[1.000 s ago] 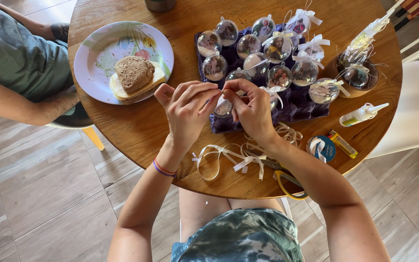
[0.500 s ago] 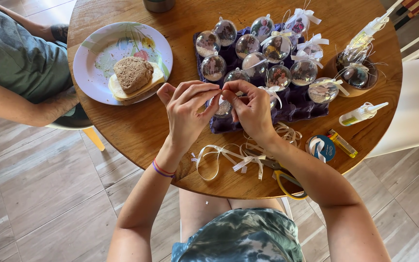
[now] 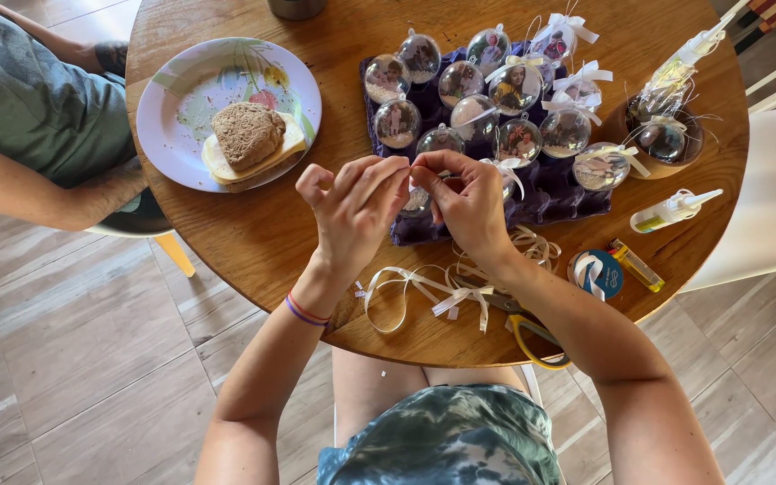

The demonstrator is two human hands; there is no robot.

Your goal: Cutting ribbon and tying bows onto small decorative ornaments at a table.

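Observation:
My left hand (image 3: 354,208) and my right hand (image 3: 467,199) meet over the near edge of a purple tray (image 3: 550,193), fingertips pinched together on a thin white ribbon (image 3: 507,172). A clear ball ornament (image 3: 418,199) sits just under the fingers, mostly hidden. Several more clear ball ornaments (image 3: 460,83) with pictures inside fill the tray, some tied with white bows. Loose white ribbon pieces (image 3: 424,289) lie on the round wooden table (image 3: 253,251) below my wrists.
A flowered plate (image 3: 181,99) holding a sandwich (image 3: 250,140) stands at the left. Another person's arm (image 3: 38,189) rests beside the table's left edge. Yellow-handled scissors (image 3: 532,339), a ribbon spool (image 3: 596,273), a small tube (image 3: 636,264) and a glue bottle (image 3: 672,210) lie at the right.
My fingers have closed tighter together on the ribbon above the ornament; the hands stay in nearly the same place. Nothing else on the table has moved.

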